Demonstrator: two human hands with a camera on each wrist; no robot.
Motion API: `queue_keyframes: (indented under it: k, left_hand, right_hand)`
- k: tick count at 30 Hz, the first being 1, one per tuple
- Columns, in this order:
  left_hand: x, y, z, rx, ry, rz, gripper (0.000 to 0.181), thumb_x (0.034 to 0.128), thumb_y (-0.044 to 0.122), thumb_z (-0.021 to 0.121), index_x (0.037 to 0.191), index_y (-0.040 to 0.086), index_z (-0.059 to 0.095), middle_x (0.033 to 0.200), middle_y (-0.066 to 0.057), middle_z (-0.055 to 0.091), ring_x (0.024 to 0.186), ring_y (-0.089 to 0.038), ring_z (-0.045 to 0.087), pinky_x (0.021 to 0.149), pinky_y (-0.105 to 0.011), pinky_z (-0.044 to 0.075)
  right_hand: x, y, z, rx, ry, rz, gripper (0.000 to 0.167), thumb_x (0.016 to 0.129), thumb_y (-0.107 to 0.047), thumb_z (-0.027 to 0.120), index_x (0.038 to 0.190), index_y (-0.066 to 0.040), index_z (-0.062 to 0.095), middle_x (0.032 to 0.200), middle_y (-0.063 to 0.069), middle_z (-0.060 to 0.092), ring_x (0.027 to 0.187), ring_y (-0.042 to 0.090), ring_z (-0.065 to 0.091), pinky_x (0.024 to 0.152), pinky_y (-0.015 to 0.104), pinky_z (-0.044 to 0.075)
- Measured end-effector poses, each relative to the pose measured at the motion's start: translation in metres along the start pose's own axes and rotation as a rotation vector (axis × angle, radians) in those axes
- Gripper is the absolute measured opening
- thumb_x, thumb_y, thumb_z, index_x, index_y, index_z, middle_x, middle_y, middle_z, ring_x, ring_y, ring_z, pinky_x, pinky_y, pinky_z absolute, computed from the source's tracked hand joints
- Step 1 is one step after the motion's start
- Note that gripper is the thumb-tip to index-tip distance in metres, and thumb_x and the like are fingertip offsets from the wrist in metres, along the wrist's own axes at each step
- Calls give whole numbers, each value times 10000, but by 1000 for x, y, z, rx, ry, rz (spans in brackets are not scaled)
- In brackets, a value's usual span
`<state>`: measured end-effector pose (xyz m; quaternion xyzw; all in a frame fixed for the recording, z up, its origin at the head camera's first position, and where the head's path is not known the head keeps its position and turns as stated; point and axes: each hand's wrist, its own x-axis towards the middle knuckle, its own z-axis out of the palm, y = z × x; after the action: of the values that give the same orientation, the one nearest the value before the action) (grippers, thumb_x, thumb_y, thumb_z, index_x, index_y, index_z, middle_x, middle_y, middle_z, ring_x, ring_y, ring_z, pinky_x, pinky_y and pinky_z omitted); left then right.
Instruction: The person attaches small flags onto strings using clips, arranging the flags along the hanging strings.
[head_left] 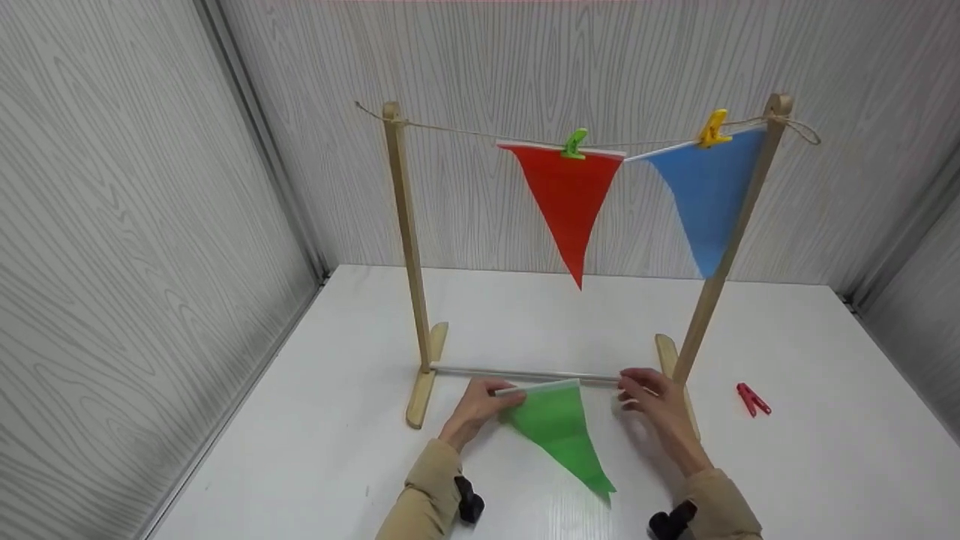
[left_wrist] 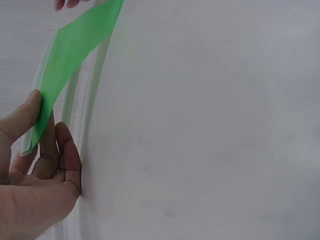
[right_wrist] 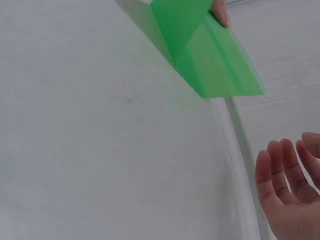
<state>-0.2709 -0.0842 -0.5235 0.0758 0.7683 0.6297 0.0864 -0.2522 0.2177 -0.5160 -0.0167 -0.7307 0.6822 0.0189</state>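
Note:
A green triangular pennant [head_left: 559, 429] with a white top strip hangs from my left hand [head_left: 478, 409], its tip reaching down to the white table. Thumb and fingers pinch the strip's left end, as the left wrist view shows with the pennant [left_wrist: 75, 50] between them. Some way to its right, my right hand [head_left: 660, 409] is near the right end of the stand's crossbar [head_left: 525, 374]. In the right wrist view this hand [right_wrist: 290, 195] has loosely bent fingers and holds nothing, apart from the pennant.
Behind the hands, a string [head_left: 457, 130] runs between two wooden posts. A green clip [head_left: 574, 143] holds a red pennant [head_left: 568, 199] on it, and a yellow clip [head_left: 713, 129] holds a blue pennant [head_left: 707, 195]. On the table at right lies a red clip [head_left: 752, 400].

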Motion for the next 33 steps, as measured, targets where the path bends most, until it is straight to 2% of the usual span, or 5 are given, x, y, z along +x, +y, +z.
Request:
queue_keyframes:
  k: [10, 16, 26, 30, 33]
  left_hand:
    - [-2, 0, 2, 6, 13, -29, 270, 903, 226, 759, 895, -38, 704, 730, 78, 525, 699, -91, 429, 642, -217, 356]
    - [-2, -2, 2, 4, 6, -28, 234, 912, 231, 749, 823, 27, 675, 673, 83, 486, 642, -84, 386, 597, -208, 326]
    - [-2, -2, 3, 4, 12, -30, 245, 906, 238, 760, 807, 37, 661, 721, 65, 514, 704, -109, 429, 640, -228, 354]
    - [-3, -1, 2, -3, 12, -25, 243, 908, 238, 756, 812, 37, 659, 715, 69, 510, 701, -105, 430, 639, -230, 356]
    - [-2, -2, 3, -1, 9, -22, 248, 909, 234, 755, 817, 25, 658, 708, 70, 502, 697, -102, 426, 635, -227, 354]
  right_hand:
    - [-4, 4, -64, 244, 525, -161, 192, 973, -75, 640, 1123, 45, 646, 835, -62, 682, 716, 54, 659, 686, 135, 569]
    - [-3, 19, -97, -12, 769, -49, 150, 945, -145, 656, 1089, -105, 671, 909, -152, 591, 747, -13, 551, 677, 66, 454]
    - [-5, 28, -117, -215, 696, 255, 506, 958, -229, 616, 1424, -55, 525, 1430, 129, 458, 962, 120, 547, 684, 98, 434]
    - [-3, 25, -115, -227, 604, 323, 559, 970, -181, 537, 1504, -52, 433, 1523, 197, 409, 1211, 279, 518, 940, 259, 545]
    - [-2, 24, -114, -272, 524, 340, 589, 968, -142, 509, 1529, -18, 379, 1522, 245, 412, 1315, 348, 469, 1123, 460, 460]
